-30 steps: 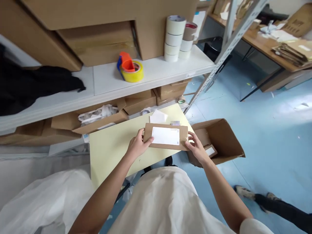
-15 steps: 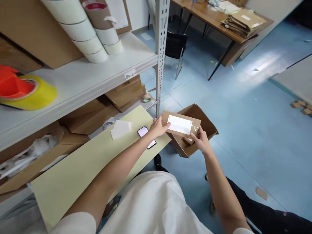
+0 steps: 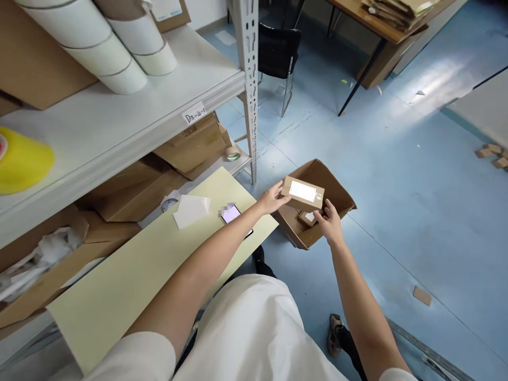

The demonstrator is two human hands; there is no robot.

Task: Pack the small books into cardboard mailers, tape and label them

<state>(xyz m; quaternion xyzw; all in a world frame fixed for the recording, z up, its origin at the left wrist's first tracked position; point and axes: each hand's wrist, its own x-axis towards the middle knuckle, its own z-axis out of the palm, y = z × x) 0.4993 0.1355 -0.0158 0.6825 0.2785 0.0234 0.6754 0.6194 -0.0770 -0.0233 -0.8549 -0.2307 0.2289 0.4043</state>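
Note:
A small taped cardboard box [image 3: 291,189] with a white label hangs over the big open carton [image 3: 335,193] on the floor, apparently falling free. My left hand [image 3: 273,199] is at its left end, fingers spread, the thumb overlapping the box in view. My right hand [image 3: 330,223] stands just off the right end, with thumb and fingers apart. Inside the carton lies another labelled small box [image 3: 306,219], partly hidden. Left of my left hand, a phone [image 3: 230,213] and white paper [image 3: 191,211] lie on the pale yellow tabletop [image 3: 159,275].
A metal shelf [image 3: 190,69] with white rolls [image 3: 123,76] and yellow tape [image 3: 27,161] rises at the left. Cardboard boxes [image 3: 194,145] sit below it. Behind stand a black chair [image 3: 280,50] and a wooden table [image 3: 353,16]. A cardboard piece [image 3: 422,296] lies on the floor.
The labelled box has dropped lower over the carton and looks smaller. Both hands have opened from it, the right one drawing away. The person's dark-clad leg at right has shifted, and the view has moved.

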